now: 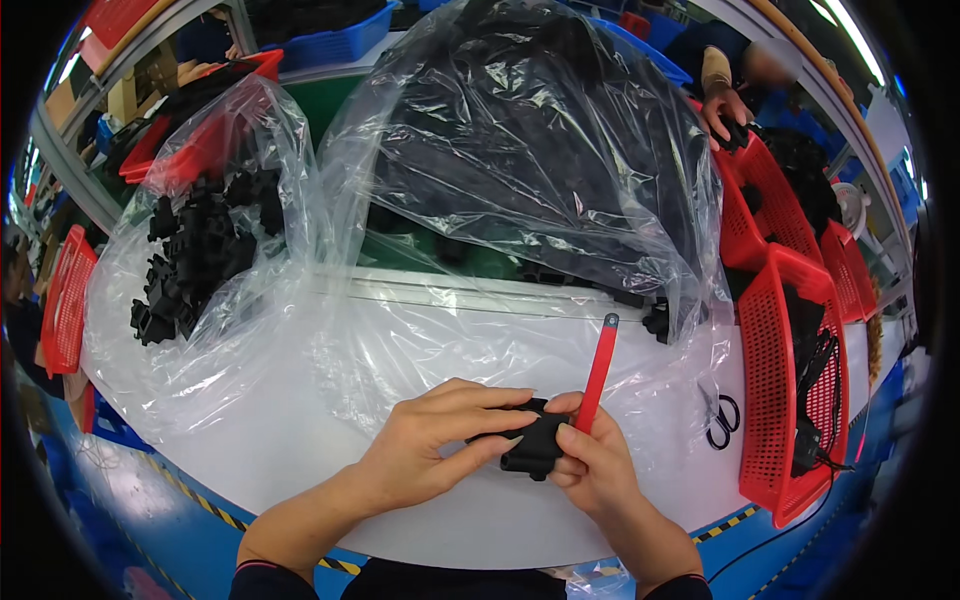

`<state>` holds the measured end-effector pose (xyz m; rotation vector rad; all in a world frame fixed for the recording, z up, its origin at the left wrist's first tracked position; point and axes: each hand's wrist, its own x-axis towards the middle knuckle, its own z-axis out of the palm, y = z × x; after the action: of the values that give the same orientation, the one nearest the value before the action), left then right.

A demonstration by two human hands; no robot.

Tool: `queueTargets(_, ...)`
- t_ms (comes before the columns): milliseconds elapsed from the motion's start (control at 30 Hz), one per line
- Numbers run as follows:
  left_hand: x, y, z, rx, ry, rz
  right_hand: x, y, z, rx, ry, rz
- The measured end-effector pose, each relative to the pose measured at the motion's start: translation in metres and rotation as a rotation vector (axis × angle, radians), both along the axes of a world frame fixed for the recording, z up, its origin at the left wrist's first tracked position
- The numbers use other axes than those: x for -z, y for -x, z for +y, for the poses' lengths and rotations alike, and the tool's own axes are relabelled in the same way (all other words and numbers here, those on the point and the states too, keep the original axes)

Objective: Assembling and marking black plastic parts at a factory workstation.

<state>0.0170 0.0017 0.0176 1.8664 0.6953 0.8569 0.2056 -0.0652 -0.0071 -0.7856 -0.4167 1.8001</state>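
A black moulded plastic part [532, 446] is held just above the white table, between my two hands. My left hand [430, 435] grips it from the left, fingers laid over its top and thumb along its near side. My right hand [600, 460] is closed around a slim red tool [599, 370], which points up and away and has a dark tip at its far end. The fingers of that same hand also press on the right side of the black part. The tool's lower end is hidden in my right hand.
Ahead stands a big clear plastic bag [520, 170] of black parts, with a smaller bag [205, 250] of them at left. Black-handled scissors [722, 425] lie at right, beside a red basket [762, 400]. Another person's hand [724, 105] is over a farther red basket [735, 215].
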Motion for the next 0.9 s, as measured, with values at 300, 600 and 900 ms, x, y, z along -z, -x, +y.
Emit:
queueTargets(300,-0.001,0.002,0.006,0.057,0.054,0.054,-0.003,-0.002,0.001,0.003,0.124,0.037)
queueTargets(600,-0.002,-0.006,-0.001,-0.056,-0.007,0.072,0.000,0.000,-0.002,0.007,-0.032,-0.013)
queueTargets(900,-0.003,-0.007,-0.005,0.042,0.073,-0.031,-0.001,-0.002,-0.003,0.011,0.026,0.065)
